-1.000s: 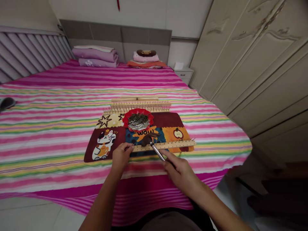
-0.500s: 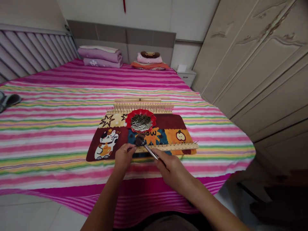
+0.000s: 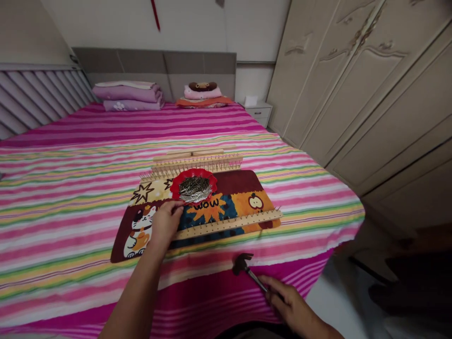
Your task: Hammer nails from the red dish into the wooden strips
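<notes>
My right hand [image 3: 286, 301] grips a claw hammer [image 3: 257, 279] by its handle, low over the bed's near edge. Its dark head points up and left, away from the wood. At the near left rim of a red scalloped bowl [image 3: 175, 187] is my left hand [image 3: 166, 221], thumb and fingers drawn together. Whatever the fingertips may hold is too small to make out. Loose metal nails [image 3: 195, 189] fill the bowl. Just right of my left hand, a wooden strip [image 3: 229, 225] with nails standing along it lies across the front of a patterned mat [image 3: 243, 181].
Behind the bowl lie more wooden strips [image 3: 197, 165], bristling with upright nails. Striped bedding [image 3: 307, 188] spreads around the mat. Folded quilts [image 3: 129, 96] and a stack of pillows [image 3: 203, 94] sit by the headboard. A wardrobe [image 3: 346, 94] stands on the right.
My left hand has left the wooden strip and moved up to the bowl's rim. The hammer has swung away from the strip, down and to the right, in my right hand. The view has shifted.
</notes>
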`<state>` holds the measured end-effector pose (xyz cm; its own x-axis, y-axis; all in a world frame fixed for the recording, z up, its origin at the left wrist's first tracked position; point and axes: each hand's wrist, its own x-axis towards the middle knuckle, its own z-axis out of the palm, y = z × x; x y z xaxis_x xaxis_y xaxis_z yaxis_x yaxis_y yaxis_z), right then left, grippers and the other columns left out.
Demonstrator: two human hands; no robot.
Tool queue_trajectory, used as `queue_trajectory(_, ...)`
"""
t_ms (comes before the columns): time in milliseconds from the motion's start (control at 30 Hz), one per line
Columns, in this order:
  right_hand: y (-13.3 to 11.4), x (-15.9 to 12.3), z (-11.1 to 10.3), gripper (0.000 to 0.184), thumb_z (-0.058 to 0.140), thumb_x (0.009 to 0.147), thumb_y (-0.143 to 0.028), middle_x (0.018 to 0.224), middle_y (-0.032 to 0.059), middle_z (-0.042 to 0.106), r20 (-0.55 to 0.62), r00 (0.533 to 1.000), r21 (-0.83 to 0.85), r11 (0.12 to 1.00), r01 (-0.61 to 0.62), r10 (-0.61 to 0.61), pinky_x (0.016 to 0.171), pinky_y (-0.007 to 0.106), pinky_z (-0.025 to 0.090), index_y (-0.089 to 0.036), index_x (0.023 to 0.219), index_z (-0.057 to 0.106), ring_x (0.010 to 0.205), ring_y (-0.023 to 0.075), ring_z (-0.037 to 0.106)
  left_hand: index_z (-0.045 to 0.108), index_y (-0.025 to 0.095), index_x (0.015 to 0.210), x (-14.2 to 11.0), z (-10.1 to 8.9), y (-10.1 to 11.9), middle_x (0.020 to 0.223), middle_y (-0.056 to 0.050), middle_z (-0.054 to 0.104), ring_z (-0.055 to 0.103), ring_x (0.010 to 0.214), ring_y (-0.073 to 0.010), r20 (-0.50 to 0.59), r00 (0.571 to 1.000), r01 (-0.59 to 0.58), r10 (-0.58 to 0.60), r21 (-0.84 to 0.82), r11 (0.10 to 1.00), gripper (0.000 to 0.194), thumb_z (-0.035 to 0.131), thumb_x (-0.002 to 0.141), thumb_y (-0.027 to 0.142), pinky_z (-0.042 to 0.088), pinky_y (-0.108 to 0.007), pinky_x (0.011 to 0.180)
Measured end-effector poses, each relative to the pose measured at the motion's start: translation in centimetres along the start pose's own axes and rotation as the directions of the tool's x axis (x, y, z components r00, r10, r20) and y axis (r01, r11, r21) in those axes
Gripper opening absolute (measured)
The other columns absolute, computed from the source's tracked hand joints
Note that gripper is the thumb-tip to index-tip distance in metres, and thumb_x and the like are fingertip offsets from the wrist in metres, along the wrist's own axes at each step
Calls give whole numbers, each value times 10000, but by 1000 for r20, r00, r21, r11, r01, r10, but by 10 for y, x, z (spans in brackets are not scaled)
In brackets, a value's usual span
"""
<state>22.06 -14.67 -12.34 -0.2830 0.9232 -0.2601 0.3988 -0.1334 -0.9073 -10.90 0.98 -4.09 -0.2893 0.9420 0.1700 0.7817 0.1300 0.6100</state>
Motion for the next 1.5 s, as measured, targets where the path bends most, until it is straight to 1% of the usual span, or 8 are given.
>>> queue_trajectory(100,15,3,4,534,458,817,-525,540,-42,507,27,992,168,978,-126,123,451,238,389,-158,1187,574,456,124,469,708,210,858,27,13,18,964,-73,697,612,923,-223,93,988,-145,126,231,962,242,490,762,253,437,-298,832)
queue_trajectory(233,18,4,7,567,458,805,-541,531,-79,431,47,984,267,947,-180,173,385,197,250,-151,1211,527,388,70,338,721,213,860,53,27,32,952,-124,704,626,908,-271,270,963,-139,14,449,883,255,491,750,220,444,-343,774)
queue_trajectory(467,12,7,7,602,447,782,-548,535,-88,443,59,976,276,936,-218,210,351,187,234,-150,1230,495,346,55,326,703,183,681,71,30,45,903,-164,708,639,897,-317,322,944,-111,-72,514,850,137,594,607,144,448,-358,722)
queue_trajectory(733,14,8,9,566,451,776,-519,512,-92,440,43,974,277,934,-225,222,331,180,223,-161,1211,509,331,57,341,674,172,775,69,16,36,871,-152,702,639,859,-266,292,956,-165,23,471,866,203,475,746,198,440,-316,708)
queue_trajectory(900,19,7,9,556,463,777,-513,545,-84,476,47,978,274,939,-210,205,332,178,241,-162,1206,502,342,55,371,639,174,746,51,-5,18,715,-46,673,609,682,-177,110,993,54,-42,-113,992,162,576,649,286,446,-270,648)
queue_trajectory(1033,19,7,8,548,464,778,-514,529,-93,471,38,976,269,938,-217,215,328,177,231,-171,1203,502,327,52,355,647,150,745,10,-21,-1,637,-8,643,573,591,-137,156,965,262,-211,-632,729,358,721,466,362,448,-249,574)
queue_trajectory(1233,11,5,8,544,468,771,-520,517,-96,456,27,976,267,939,-217,218,322,179,231,-169,1185,512,318,53,344,658,154,679,-37,-12,-26,574,6,624,524,527,-100,200,931,356,-305,-682,639,384,776,401,391,393,-212,500)
queue_trajectory(1500,10,4,8,570,462,765,-499,561,-87,477,22,964,231,937,-261,263,264,149,223,-168,1229,473,310,45,350,657,163,692,-47,9,-38,609,9,629,535,568,-106,185,935,348,-302,-642,683,396,751,434,448,390,-214,532)
